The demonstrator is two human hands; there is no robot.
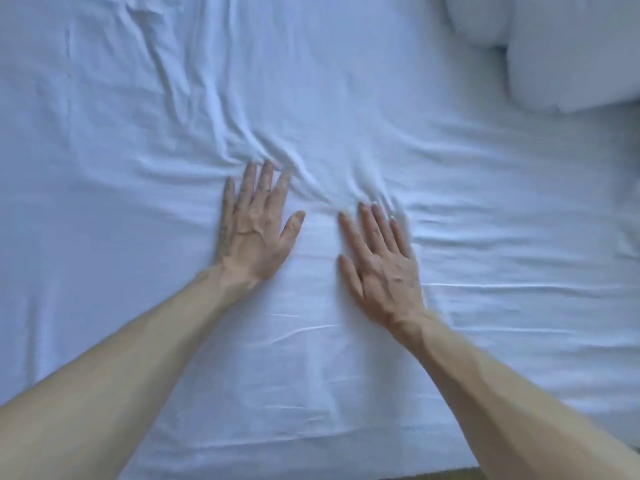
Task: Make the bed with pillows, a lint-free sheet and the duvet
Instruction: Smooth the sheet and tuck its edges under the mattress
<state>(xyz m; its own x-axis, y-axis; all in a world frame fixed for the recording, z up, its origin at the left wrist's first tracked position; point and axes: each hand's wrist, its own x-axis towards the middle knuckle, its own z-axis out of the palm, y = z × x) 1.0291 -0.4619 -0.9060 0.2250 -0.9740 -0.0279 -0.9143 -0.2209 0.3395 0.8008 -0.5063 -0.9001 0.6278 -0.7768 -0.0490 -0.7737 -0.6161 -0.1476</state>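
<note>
White sheet (346, 81) covers the bed and fills nearly the whole view; its edges are cut off at 9, 12 and 3 o'clock, so its full extent cannot be judged. Left hand (254, 233) lies palm down on the sheet just left of centre, fingers straight and slightly spread, grasping nothing. A thin ring (267, 189) sits on one finger of that hand; its detail is too small to make out. Right hand (379, 261) lies palm down just beside it, toward 3 o'clock, fingers straight and close together, likewise released and flat on the cloth. The right fingertips are blurred, so their exact contact with the fabric is unclear. The two hands are near each other but apart, with a strip of sheet between the thumbs. Creases bunch at the fingertips of both hands and run off toward 11 o'clock; finer folds run toward 3 o'clock. Both forearms enter from 7 and 5 o'clock, cut off by the frame. One white pillow (571, 53) rests on the sheet at 2 o'clock, cropped at the top and right. A second rounded pillow (474, 19) sits touching it at 1 o'clock, mostly out of frame. A dark strip (450, 474) shows at 6 o'clock beyond the bed edge; what it is cannot be told.
</note>
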